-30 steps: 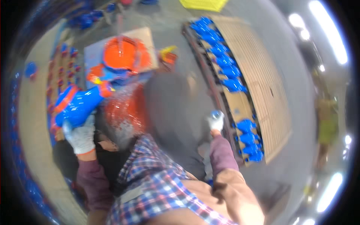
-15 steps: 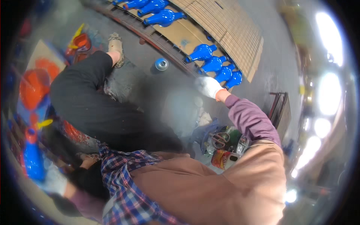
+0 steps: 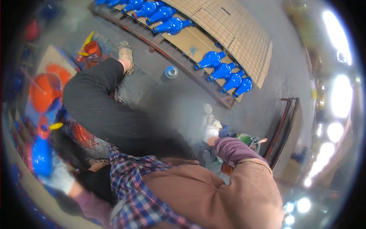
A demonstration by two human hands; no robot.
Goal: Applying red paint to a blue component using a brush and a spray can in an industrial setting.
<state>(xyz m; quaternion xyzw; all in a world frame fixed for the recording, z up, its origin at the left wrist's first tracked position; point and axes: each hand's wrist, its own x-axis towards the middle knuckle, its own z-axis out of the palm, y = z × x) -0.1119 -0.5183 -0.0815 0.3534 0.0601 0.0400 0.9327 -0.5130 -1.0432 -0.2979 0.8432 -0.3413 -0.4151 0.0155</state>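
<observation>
At the far left of the head view, my left hand (image 3: 61,176), in a white glove, grips the lower side of a glossy blue bulb-shaped piece (image 3: 41,155); its fingers are partly hidden behind it. Above that piece's top end sit an orange-red ring (image 3: 44,130) and a short yellow lever (image 3: 56,126). My right hand (image 3: 211,133), also white-gloved, is low beside my knee, next to a crumpled whitish cloth (image 3: 216,124). Blur and small size hide what its fingers do. Just right of it stands a bucket (image 3: 246,140) with green inside.
Several blue bulb-shaped pieces (image 3: 173,25) lie on cardboard (image 3: 187,45) over a low metal rack (image 3: 152,49). A blue-white can (image 3: 171,72) stands on the floor. An orange paint-covered basin (image 3: 41,95) is at left, and a dark rack (image 3: 282,126) at right.
My right hand has moved from beside the blue pieces on the rack down toward the cloth and bucket. My left hand has risen slightly with its blue piece. The view has shifted.
</observation>
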